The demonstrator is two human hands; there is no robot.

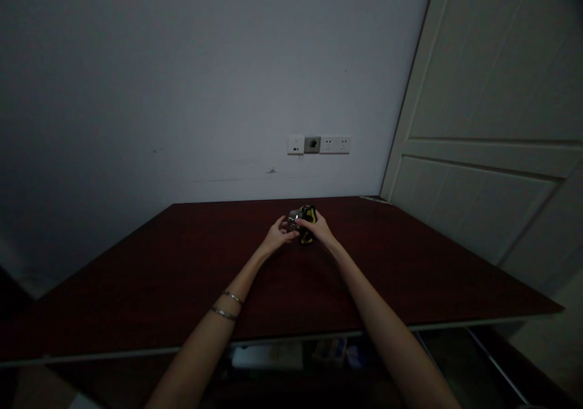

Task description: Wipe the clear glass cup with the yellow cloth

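Note:
Over the far middle of the dark red table (191, 275), both hands are at a small black-and-yellow object (309, 216) with a shiny silvery part on its left side. Its exact kind is too small and dim to make out. My right hand (322, 229) grips the black-and-yellow side, thumb reaching across toward the silvery part. My left hand (276, 237) has its thumb and fingers curled about the silvery part from the left. Two metal bangles circle my left forearm. The fingers partly cover the object.
Behind the table rises a pale wall with a row of sockets and switches (334, 145). A white panelled door (483, 117) stands along the right side. Under the table's front edge, a shelf or drawer holds a white flat item (268, 357) and some dim boxes.

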